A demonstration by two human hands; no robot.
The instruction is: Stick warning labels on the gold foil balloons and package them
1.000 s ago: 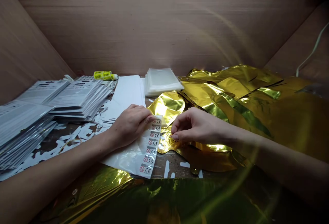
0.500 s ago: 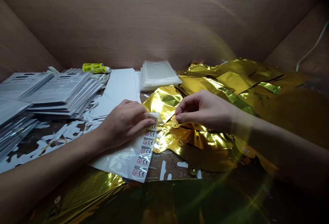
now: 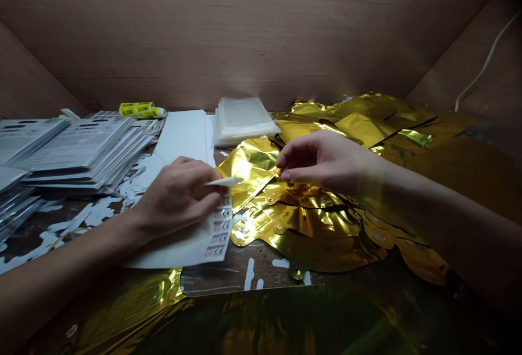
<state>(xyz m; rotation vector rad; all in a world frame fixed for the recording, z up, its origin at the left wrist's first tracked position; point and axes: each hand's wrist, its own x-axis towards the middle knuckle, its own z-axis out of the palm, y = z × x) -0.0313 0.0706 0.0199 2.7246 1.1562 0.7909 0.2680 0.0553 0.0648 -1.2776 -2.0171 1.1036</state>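
Note:
My left hand (image 3: 181, 192) grips a sheet of small stickers (image 3: 191, 249), thumb on top, with one edge of the sheet curling up by the fingers. A column of printed CE and red warning marks runs along its right side. To the right, my right hand (image 3: 314, 159) pinches thumb and forefinger together at the edge of a flat gold foil balloon (image 3: 310, 222); the fingertips partly hide the spot they hold. More flat gold foil balloons (image 3: 367, 126) lie heaped behind and beneath that hand.
Bagged white cards (image 3: 81, 145) are stacked at left, among white paper cut-outs (image 3: 87, 219). White sheets (image 3: 181, 132), a pile of clear plastic bags (image 3: 244, 118) and a yellow label roll (image 3: 141, 110) lie toward the wooden back wall (image 3: 228, 29). A cable (image 3: 487, 61) hangs at right.
The sticker sheet has tilted and curled in my left hand, its marks now less plainly seen. My right hand has risen slightly, still pinching. The whole view has shifted a little.

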